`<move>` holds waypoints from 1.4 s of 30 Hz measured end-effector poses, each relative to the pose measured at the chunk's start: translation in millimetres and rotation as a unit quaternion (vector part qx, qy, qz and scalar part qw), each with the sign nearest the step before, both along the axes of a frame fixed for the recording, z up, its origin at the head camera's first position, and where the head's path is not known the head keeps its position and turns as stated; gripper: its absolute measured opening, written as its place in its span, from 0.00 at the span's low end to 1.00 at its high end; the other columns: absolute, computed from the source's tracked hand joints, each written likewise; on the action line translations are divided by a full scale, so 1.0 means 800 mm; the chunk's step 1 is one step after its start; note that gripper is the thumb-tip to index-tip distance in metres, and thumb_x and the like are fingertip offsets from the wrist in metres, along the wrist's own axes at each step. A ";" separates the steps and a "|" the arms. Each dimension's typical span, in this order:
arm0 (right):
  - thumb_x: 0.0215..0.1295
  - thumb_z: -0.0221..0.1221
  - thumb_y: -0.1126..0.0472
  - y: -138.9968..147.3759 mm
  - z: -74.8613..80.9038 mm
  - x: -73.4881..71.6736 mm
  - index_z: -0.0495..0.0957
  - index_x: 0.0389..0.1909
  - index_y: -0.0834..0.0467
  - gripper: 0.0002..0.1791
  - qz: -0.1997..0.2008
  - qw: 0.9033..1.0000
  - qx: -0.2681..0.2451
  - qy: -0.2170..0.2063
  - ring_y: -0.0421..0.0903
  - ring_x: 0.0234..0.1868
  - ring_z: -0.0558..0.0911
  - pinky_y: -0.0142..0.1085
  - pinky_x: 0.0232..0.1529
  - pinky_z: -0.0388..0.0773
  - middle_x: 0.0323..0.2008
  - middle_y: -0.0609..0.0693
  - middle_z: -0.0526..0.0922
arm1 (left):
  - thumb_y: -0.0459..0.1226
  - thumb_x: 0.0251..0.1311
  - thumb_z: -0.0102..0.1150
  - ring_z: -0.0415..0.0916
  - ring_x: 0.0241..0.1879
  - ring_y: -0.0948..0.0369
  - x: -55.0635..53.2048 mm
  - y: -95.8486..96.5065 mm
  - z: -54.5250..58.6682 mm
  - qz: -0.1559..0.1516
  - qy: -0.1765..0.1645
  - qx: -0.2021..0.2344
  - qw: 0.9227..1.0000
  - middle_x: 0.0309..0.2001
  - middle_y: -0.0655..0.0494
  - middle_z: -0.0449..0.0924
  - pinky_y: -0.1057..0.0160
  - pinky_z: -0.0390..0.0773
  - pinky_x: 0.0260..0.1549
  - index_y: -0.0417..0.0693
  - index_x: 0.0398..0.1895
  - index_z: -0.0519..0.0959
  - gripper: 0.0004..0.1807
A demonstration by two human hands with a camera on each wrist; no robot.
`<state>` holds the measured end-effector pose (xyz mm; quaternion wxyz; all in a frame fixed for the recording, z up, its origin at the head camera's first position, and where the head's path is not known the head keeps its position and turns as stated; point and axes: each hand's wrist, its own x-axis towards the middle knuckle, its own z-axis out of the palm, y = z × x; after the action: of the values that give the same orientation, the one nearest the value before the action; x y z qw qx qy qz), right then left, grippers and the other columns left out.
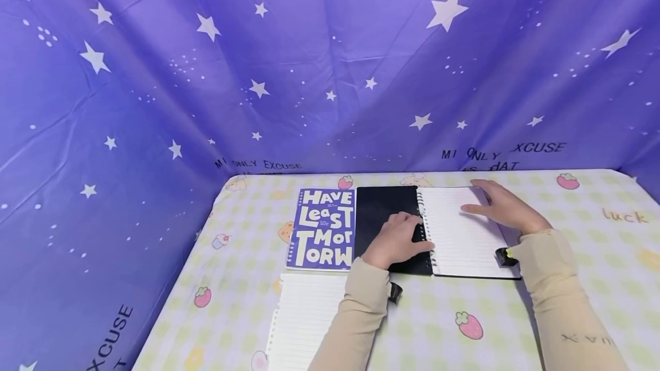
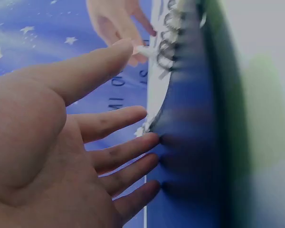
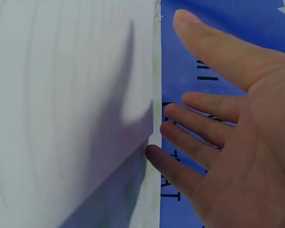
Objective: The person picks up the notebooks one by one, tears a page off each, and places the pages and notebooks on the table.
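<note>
A ring-bound notebook lies open on the table, with a black cover (image 1: pixel 378 210) on the left and white lined pages (image 1: pixel 454 245) on the right. My left hand (image 1: pixel 396 240) rests over the black cover, its thumb reaching the metal rings (image 2: pixel 168 42) along the binding. In the left wrist view its fingertips meet the dark cover surface. My right hand (image 1: pixel 507 206) is spread at the upper right edge of the pages, thumb over the paper. In the right wrist view its fingers (image 3: pixel 199 126) are extended beside the page edge and pinch nothing.
A purple notebook (image 1: pixel 325 231) with large white lettering lies left of the black cover. Below it is a lined sheet with a perforated edge (image 1: pixel 301 319), partly hidden by my left sleeve. A blue starry curtain (image 1: pixel 330 73) hangs behind the checked tablecloth (image 1: pixel 428 325).
</note>
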<state>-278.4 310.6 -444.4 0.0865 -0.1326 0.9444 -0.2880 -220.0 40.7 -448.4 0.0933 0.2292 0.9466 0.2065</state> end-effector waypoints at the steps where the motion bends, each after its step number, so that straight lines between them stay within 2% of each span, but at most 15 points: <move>1: 0.66 0.63 0.45 0.001 -0.003 0.000 0.50 0.72 0.76 0.51 -0.006 1.000 0.000 -0.005 0.77 0.69 0.53 0.71 0.65 0.54 0.69 0.79 0.53 | 0.58 0.65 0.57 0.62 0.69 0.59 0.002 0.003 -0.002 -0.005 -0.001 -0.012 1.000 0.68 0.57 0.67 0.65 0.63 0.69 0.54 0.69 0.71 0.33; 7: 0.64 0.64 0.41 0.006 -0.012 -0.001 0.45 0.74 0.75 0.57 -0.013 1.000 0.022 -0.006 0.78 0.70 0.48 0.73 0.65 0.49 0.70 0.79 0.49 | 0.61 0.60 0.61 0.55 0.74 0.62 0.007 0.013 -0.006 -0.027 0.004 -0.066 0.997 0.73 0.60 0.61 0.65 0.58 0.72 0.58 0.70 0.69 0.37; 14: 0.64 0.62 0.40 0.007 -0.009 -0.003 0.40 0.75 0.74 0.59 -0.006 1.000 0.027 -0.014 0.78 0.71 0.41 0.74 0.65 0.43 0.72 0.79 0.44 | 0.62 0.58 0.62 0.55 0.73 0.62 0.005 0.014 -0.002 -0.028 0.016 -0.079 0.996 0.72 0.61 0.61 0.66 0.59 0.71 0.58 0.70 0.69 0.38; 24: 0.69 0.58 0.44 0.007 -0.010 -0.008 0.54 0.70 0.77 0.47 0.013 0.999 0.052 -0.001 0.78 0.69 0.48 0.72 0.65 0.49 0.70 0.79 0.51 | 0.61 0.58 0.63 0.56 0.73 0.63 0.004 0.013 0.000 -0.019 -0.001 -0.075 0.997 0.72 0.62 0.61 0.66 0.59 0.71 0.59 0.71 0.68 0.39; 31: 0.70 0.58 0.46 0.004 -0.010 -0.008 0.53 0.71 0.76 0.46 0.003 0.998 0.056 0.001 0.77 0.68 0.49 0.72 0.64 0.50 0.69 0.79 0.52 | 0.62 0.57 0.64 0.56 0.73 0.64 0.003 0.012 -0.003 -0.017 0.002 -0.075 0.997 0.72 0.63 0.61 0.66 0.59 0.71 0.60 0.70 0.69 0.39; 34: 0.70 0.60 0.50 0.005 -0.012 -0.008 0.54 0.70 0.77 0.43 0.002 0.999 0.047 0.020 0.76 0.65 0.52 0.71 0.62 0.54 0.67 0.78 0.53 | 0.62 0.57 0.64 0.56 0.73 0.64 0.003 0.012 -0.003 -0.015 0.002 -0.074 0.997 0.72 0.63 0.61 0.66 0.59 0.71 0.60 0.70 0.69 0.39; 37: 0.68 0.61 0.55 0.006 -0.013 -0.009 0.60 0.67 0.76 0.38 -0.009 0.998 0.040 0.056 0.72 0.58 0.58 0.67 0.56 0.61 0.61 0.77 0.60 | 0.62 0.57 0.64 0.56 0.73 0.64 0.004 0.012 -0.003 -0.015 0.002 -0.075 0.997 0.72 0.63 0.62 0.66 0.59 0.71 0.60 0.70 0.69 0.39; 42: 0.66 0.62 0.64 0.004 -0.013 -0.012 0.77 0.52 0.73 0.19 -0.047 0.985 0.031 0.164 0.60 0.38 0.73 0.53 0.36 0.73 0.40 0.68 0.77 | 0.61 0.57 0.64 0.56 0.73 0.64 0.003 0.013 -0.004 -0.012 0.000 -0.075 0.997 0.72 0.63 0.62 0.66 0.59 0.71 0.60 0.70 0.69 0.39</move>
<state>-288.1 314.2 -454.9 -0.0787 -0.1303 0.9596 -0.2367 -217.3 50.8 -451.2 0.1132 0.2331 0.9565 0.1338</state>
